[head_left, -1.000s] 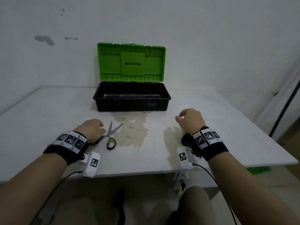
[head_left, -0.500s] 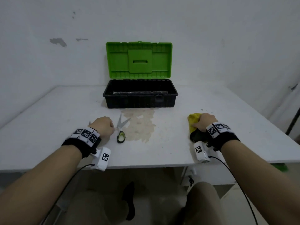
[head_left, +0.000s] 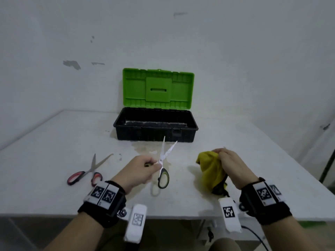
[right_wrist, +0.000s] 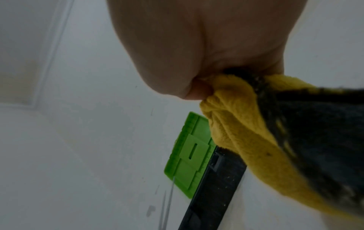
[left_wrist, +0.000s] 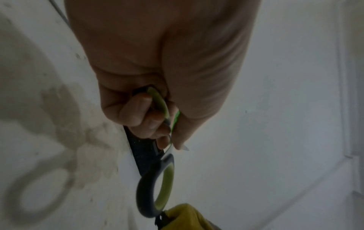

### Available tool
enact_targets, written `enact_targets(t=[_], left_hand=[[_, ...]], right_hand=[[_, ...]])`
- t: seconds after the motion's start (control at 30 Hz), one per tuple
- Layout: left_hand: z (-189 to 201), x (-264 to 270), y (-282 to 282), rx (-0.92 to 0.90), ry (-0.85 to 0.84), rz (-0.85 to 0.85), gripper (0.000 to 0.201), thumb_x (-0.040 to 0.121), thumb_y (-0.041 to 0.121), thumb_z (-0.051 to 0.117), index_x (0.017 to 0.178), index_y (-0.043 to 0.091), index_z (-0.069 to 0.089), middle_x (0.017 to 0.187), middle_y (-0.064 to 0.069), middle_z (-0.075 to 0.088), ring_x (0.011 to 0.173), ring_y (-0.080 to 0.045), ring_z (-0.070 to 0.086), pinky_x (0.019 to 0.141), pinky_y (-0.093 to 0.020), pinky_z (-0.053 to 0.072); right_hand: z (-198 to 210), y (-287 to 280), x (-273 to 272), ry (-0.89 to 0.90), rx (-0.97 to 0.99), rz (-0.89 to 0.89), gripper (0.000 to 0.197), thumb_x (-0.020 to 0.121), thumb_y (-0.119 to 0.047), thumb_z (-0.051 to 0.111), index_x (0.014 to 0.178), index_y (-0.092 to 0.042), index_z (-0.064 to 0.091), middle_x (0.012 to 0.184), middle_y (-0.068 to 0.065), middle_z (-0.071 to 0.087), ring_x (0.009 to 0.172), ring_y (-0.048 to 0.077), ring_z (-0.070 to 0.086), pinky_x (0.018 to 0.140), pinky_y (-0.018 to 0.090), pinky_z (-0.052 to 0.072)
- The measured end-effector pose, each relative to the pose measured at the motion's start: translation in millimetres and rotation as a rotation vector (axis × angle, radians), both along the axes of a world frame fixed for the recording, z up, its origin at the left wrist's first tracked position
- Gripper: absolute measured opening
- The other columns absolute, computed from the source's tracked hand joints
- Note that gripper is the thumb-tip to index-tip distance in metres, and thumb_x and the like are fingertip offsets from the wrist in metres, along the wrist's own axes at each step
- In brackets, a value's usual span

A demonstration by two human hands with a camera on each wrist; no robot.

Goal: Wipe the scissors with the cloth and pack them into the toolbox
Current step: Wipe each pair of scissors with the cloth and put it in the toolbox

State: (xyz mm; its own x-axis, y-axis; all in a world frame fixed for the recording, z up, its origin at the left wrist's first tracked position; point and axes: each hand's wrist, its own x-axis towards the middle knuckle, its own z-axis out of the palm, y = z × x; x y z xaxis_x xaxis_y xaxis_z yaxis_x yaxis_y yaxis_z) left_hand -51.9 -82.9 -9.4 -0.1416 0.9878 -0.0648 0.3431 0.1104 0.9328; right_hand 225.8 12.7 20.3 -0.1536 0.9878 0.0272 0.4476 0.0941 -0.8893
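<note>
both hands are up off the table now: left hand (head_left: 139, 169) grips the green scissors (head_left: 164, 165), blades apart, right hand (head_left: 233, 167) bunches the yellow cloth (head_left: 210, 171). wiping's next, so bring them together.

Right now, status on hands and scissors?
Left hand grips green-handled scissors, blades open. Right hand holds yellow cloth. Toolbox open, path clear.

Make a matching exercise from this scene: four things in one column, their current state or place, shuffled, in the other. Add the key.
Things
1. green-handled scissors
2. red-handled scissors
3. yellow cloth
4. toolbox

States
A. lying on the table, blades apart
B. gripped by the right hand
C. lid up, at the back
D. held up by the left hand

Pairs: 1-D, 2-A, 3-B, 4-C
</note>
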Motion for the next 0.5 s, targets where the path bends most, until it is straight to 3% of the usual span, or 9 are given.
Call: enact_targets(t=[0.1, 0.2, 0.3, 0.4, 0.5], left_hand=[[0, 13, -6, 0.05, 0.043, -0.008, 0.022, 0.093, 0.032, 0.068, 0.084, 0.011, 0.07, 0.058, 0.008, 0.053, 0.05, -0.004, 0.047, 0.048, -0.018, 0.039], [1, 19, -10, 0.091, 0.082, -0.047, 0.025, 0.091, 0.034, 0.07, 0.078, 0.013, 0.069, 0.051, 0.011, 0.05, 0.046, -0.001, 0.044, 0.049, -0.016, 0.038], [-1, 20, -11, 0.115, 0.148, -0.066, 0.029, 0.087, 0.041, 0.074, 0.076, 0.014, 0.07, 0.054, 0.01, 0.051, 0.05, -0.004, 0.045, 0.057, -0.026, 0.041], [-5, 24, -11, 0.127, 0.21, -0.069, 0.031, 0.085, 0.044, 0.074, 0.072, 0.016, 0.069, 0.055, 0.012, 0.052, 0.051, -0.002, 0.046, 0.059, -0.028, 0.042], [-8, 28, -11, 0.128, 0.211, -0.066, 0.031, 0.085, 0.043, 0.074, 0.073, 0.015, 0.069, 0.057, 0.01, 0.053, 0.051, -0.003, 0.046, 0.059, -0.028, 0.043]], right_hand=[[4, -25, -6, 0.055, -0.041, 0.088, 0.024, 0.094, -0.027, 0.048, 0.097, -0.018, 0.071, 0.099, 0.002, 0.071, 0.095, 0.019, 0.065, 0.086, 0.039, 0.054], [5, -42, -9, -0.071, 0.04, 0.214, 0.013, 0.09, -0.024, 0.059, 0.095, -0.025, 0.071, 0.092, -0.005, 0.072, 0.088, 0.012, 0.067, 0.08, 0.032, 0.057], [7, -49, -11, -0.184, 0.184, 0.277, 0.011, 0.091, -0.029, 0.06, 0.092, -0.03, 0.071, 0.092, -0.012, 0.07, 0.088, 0.004, 0.064, 0.081, 0.027, 0.053], [5, -54, -20, -0.228, 0.243, 0.352, 0.011, 0.094, -0.031, 0.056, 0.095, -0.028, 0.067, 0.092, -0.013, 0.068, 0.088, 0.003, 0.062, 0.081, 0.028, 0.051], [-1, -57, -31, -0.18, 0.233, 0.377, 0.008, 0.096, -0.031, 0.053, 0.103, -0.026, 0.053, 0.088, -0.007, 0.064, 0.076, 0.005, 0.059, 0.07, 0.027, 0.049]])
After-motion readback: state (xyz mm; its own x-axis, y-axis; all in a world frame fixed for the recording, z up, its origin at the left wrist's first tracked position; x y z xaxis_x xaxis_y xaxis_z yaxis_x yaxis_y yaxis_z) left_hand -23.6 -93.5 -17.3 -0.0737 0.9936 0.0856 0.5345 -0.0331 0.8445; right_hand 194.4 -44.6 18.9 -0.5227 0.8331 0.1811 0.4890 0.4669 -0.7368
